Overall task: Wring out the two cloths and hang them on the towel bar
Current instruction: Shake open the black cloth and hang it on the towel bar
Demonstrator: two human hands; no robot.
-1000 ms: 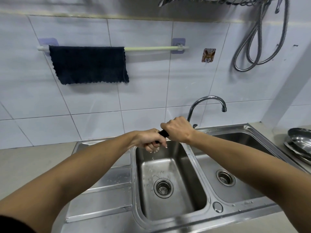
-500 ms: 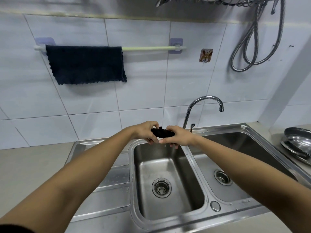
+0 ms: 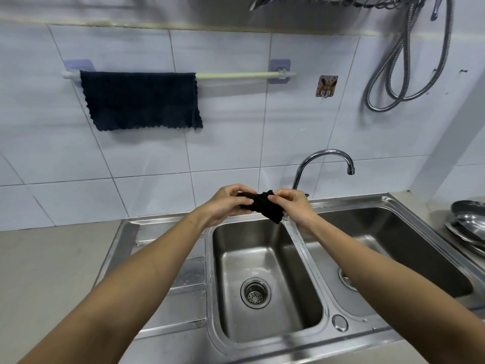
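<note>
Cloth on towel bar, above-left of sink.

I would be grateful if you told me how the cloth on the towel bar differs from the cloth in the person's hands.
The hung cloth is spread flat and draped over the towel bar; the held cloth is bunched into a crumpled wad. The hung cloth is touched by no hand, while the held cloth is pinched between the left hand and right hand above the sink. The hung cloth shows a scalloped hem; the held cloth's edges are mostly hidden. Both are dark.
</note>
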